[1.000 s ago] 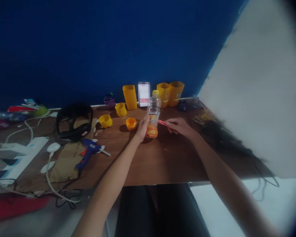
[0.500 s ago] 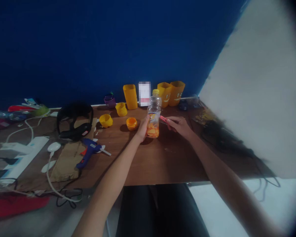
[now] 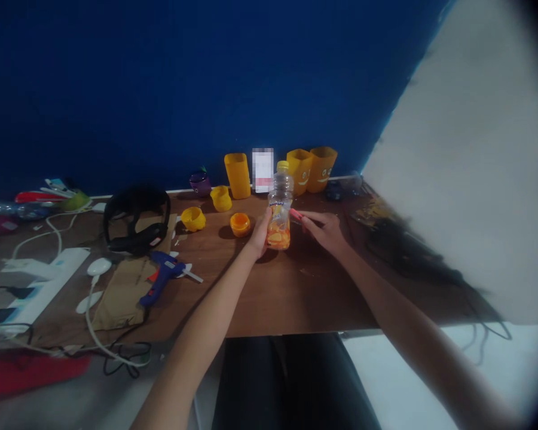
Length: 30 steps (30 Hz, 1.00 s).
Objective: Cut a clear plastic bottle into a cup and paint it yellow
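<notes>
A clear plastic bottle with a yellow cap and an orange label stands upright over the table, and my left hand is wrapped round its lower left side. In my right hand there is a slim pinkish-red tool that looks like a craft knife. Its tip lies at the bottle's right side, near the top of the label; contact is hard to make out. Left of the bottle are an open orange jar and two cut yellow cups.
Yellow containers line the blue wall beside a bright phone-like screen. To the left lie a blue glue gun on cardboard, black headphones, and a white power strip with cables. Dark clutter sits on the right.
My right hand and the red tool have shifted very slightly, the tool staying against or near the bottle. The bottle has turned a little, showing more of its orange label.
</notes>
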{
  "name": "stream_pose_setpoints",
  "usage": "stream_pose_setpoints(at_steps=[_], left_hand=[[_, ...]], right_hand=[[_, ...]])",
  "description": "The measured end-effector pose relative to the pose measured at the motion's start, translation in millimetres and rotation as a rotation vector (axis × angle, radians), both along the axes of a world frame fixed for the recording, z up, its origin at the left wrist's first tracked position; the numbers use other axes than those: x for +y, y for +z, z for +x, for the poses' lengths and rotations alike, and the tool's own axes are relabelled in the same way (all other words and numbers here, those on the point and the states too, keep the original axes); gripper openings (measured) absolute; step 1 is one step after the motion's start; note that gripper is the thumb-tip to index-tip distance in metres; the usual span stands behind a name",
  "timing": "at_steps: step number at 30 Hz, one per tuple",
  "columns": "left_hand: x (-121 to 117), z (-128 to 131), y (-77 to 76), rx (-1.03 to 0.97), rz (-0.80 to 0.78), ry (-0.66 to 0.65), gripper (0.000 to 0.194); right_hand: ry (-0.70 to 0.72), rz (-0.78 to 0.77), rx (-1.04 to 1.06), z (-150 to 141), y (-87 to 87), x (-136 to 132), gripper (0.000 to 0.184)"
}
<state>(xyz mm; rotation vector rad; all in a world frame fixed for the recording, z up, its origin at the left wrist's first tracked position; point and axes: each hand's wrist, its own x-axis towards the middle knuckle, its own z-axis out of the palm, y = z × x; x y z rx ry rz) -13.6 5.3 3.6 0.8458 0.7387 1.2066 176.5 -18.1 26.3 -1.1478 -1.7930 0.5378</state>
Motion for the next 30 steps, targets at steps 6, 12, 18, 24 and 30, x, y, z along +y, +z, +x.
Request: stream_pose_setpoints(at_steps=[6, 12, 18, 24, 30], left_hand=[[2, -1, -1.6, 0.002, -0.019, 0.028, 0.047], [5, 0, -1.6, -0.039, -0.035, 0.017, 0.043], [4, -1, -1.0, -0.065, -0.043, 0.01, 0.038], [5, -2, -2.3, -0.056, -0.091, -0.083, 0.045], [4, -2, -6.0, -0.035, 0.002, -0.076, 0.049]], right_hand=[[-0.046, 0.063, -0.017, -4, -2.9, 1, 0.046], [-0.092, 0.137, 0.068, -9, -16.3, 6, 0.041], [-0.107, 0.139, 0.072, -10, -16.7, 6, 0.04], [0.018, -0.025, 0.088, -7, -2.9, 3, 0.043], [-0.061, -0.067, 0.415, -11, -7.7, 6, 0.042]])
